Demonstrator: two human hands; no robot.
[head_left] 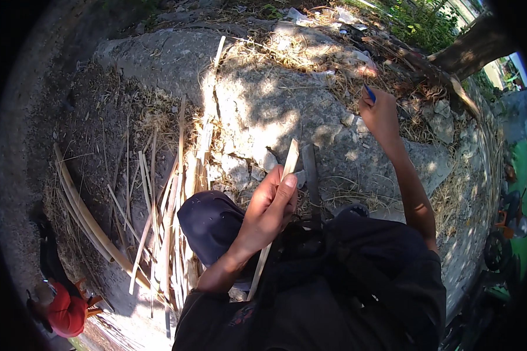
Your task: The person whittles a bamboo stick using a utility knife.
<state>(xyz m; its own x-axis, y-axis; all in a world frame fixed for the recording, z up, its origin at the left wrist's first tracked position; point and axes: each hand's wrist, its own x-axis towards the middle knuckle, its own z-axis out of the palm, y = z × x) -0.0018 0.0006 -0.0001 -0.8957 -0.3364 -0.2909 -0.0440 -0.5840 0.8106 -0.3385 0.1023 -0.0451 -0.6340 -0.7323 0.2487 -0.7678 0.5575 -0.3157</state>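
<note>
My left hand is closed around a pale split strip of wood or bamboo, with the thumb lying along it. The strip's cut upper end sticks out above my fingers, and its lower part runs down over my lap. Out to the right and farther off, my right hand is raised in a fist, apart from the strip. A small blue thing pokes out of that fist; the rest of it is hidden by my fingers. A dark flat bar stands just right of the strip, its lower end hidden near my legs.
Many pale strips lie in a heap on the left, with curved lengths beyond them. Rough stone slabs with dry straw lie ahead. A tree trunk stands far right. At the lower left is a person in red.
</note>
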